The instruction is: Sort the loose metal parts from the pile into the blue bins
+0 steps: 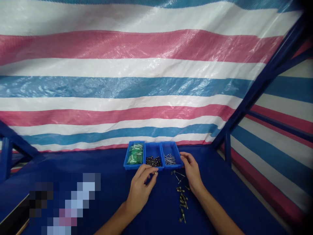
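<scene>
Left hand (140, 191): fingers (149, 171) pinch a small brass screw (156, 173), near the blue tray (132, 167).
Right hand (192, 173): fingers relaxed, curled, empty, beside the tray's right end.
Tray: green packets (135, 154) left, black screws (153, 161) middle, silver nails (170, 159) right.
Table (220, 182): loose screws (182, 199) lie between the hands.

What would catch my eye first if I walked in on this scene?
A large pink, white and blue striped plastic tarpaulin fills the background above a blue tabletop. At the tabletop's far edge, three blue plastic trays hold green packets, dark small parts and silver nails. In front, the bare left hand and right hand flank a scattered line of small metal fasteners.
</scene>
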Tool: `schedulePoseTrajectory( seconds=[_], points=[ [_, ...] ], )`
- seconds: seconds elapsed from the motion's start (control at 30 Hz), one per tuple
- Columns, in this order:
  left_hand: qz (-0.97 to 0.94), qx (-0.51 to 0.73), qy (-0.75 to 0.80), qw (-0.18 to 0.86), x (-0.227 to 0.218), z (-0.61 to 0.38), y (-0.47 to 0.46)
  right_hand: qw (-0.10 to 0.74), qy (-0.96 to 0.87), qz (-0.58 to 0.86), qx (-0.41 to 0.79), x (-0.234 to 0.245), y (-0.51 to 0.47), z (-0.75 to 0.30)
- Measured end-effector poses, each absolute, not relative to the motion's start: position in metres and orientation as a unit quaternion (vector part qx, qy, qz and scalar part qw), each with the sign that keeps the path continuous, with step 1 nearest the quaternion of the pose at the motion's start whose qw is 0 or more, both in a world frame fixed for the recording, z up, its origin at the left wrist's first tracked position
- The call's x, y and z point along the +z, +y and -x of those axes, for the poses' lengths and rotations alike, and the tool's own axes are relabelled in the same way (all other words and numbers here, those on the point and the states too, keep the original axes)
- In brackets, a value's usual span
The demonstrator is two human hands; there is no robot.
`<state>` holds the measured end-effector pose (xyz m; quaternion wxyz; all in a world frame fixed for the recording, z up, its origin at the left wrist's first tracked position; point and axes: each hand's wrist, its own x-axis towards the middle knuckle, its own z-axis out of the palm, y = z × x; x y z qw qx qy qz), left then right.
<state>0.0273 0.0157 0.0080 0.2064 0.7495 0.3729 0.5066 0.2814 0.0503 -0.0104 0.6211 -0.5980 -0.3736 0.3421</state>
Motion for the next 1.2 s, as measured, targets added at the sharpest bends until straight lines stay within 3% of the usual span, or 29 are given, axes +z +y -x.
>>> schedulePoseTrajectory(
  seconds=[1.2],
  points=[
    [-0.694,0.563,0.386,0.230,0.0036,-0.0233,0.0248,0.627,-0.368,0.590,0.352,-0.0126,0.0497,-0.2811]
  ],
)
